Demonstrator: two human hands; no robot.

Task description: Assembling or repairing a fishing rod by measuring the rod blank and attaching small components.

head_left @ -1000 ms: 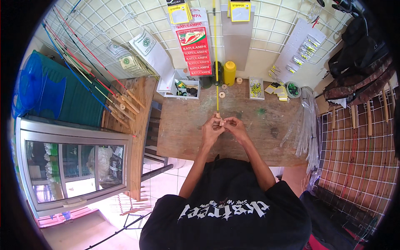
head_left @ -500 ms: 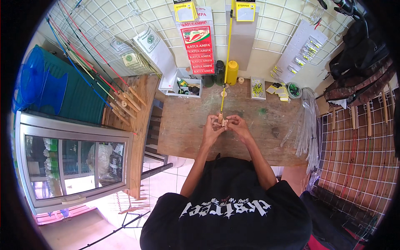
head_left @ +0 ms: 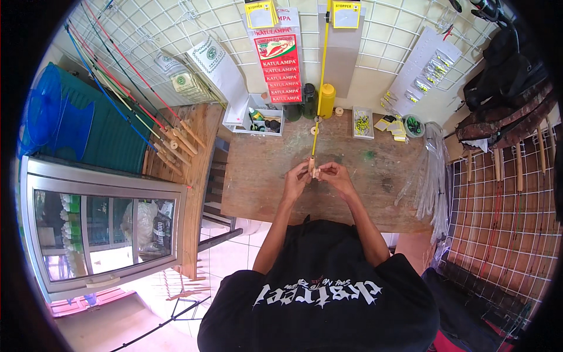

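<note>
A thin yellow fishing rod (head_left: 322,88) stretches away from me over the wooden table, its short wooden handle (head_left: 312,162) closest to me. My left hand (head_left: 297,179) is closed around the lower part of that handle. At the handle's right side sits a small pale wooden spool (head_left: 316,173). My right hand (head_left: 335,178) pinches the spool between thumb and fingers. The fingers hide part of both pieces, and whether the spool is fixed to the handle I cannot tell.
Along the back of the wooden table (head_left: 264,188) stand a white divided box (head_left: 271,133), a yellow bottle (head_left: 326,104), a tray of small floats (head_left: 363,124) and a round tub (head_left: 414,126). Clear plastic sleeves (head_left: 433,176) hang at the right edge. A glass-doored cabinet (head_left: 105,234) is left.
My left fingers have shifted slightly left and lower on the handle, so more of its wood shows. My right hand keeps its pinch on the spool.
</note>
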